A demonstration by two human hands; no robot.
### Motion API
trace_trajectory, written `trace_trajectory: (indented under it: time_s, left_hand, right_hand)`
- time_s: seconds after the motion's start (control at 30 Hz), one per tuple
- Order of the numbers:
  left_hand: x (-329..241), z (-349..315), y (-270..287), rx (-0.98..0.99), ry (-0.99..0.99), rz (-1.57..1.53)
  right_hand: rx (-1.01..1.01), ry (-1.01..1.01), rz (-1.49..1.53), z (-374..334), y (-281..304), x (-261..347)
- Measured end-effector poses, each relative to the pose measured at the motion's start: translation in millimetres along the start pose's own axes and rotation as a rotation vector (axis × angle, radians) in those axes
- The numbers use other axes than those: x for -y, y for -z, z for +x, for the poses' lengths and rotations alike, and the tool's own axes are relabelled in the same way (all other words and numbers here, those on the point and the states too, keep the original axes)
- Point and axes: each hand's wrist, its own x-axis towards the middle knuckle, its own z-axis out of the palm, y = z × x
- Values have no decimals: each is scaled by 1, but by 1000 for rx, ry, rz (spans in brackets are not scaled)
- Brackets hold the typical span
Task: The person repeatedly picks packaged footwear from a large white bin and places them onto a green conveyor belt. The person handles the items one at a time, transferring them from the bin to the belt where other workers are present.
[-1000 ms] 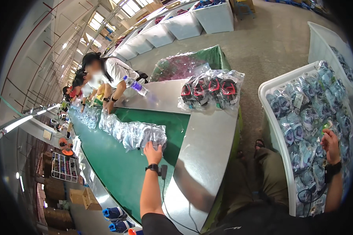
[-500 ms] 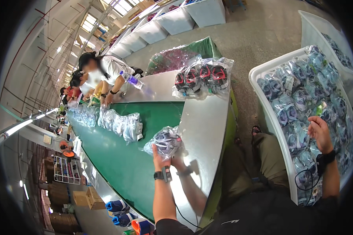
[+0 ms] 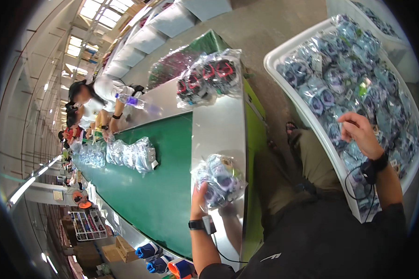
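My left hand (image 3: pixel 199 202) grips the side of a clear plastic bag with a pair of small grey-purple shoes (image 3: pixel 222 181) in it, over the metal edge (image 3: pixel 219 132) of the conveyor table. My right hand (image 3: pixel 362 137) hovers above a large white bin (image 3: pixel 297 108), its fingers loosely bent and apart, with nothing seen in them. Many similar bagged shoes (image 3: pixel 322 98) fill that bin. On the green belt (image 3: pixel 149 200) lies a row of bagged goods (image 3: pixel 131 154), close to a co-worker's hands.
Bagged black-and-red shoes (image 3: pixel 209 79) stand at the far metal corner, before a green plastic-lined container (image 3: pixel 214 42). A bottle (image 3: pixel 130 100) lies beside the co-worker (image 3: pixel 108 88). Blue and orange rolled pieces (image 3: pixel 179 268) sit at the near left. A cable runs from each wrist.
The bagged shoes in my left hand have gone from the belt's edge to over the metal edge, now turned more upright. My view has shifted right; my right hand stays over the bin.
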Motion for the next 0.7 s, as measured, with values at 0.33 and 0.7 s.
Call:
trace_trajectory:
  time_s: [0.33, 0.7]
  left_hand:
    - [12, -19, -20, -83, -46, -22]
    - [19, -19, -92, 109, 6, -98]
  right_hand:
    - [259, -2, -12, 25, -68, 4]
    - [623, -245, -70, 39, -210, -95]
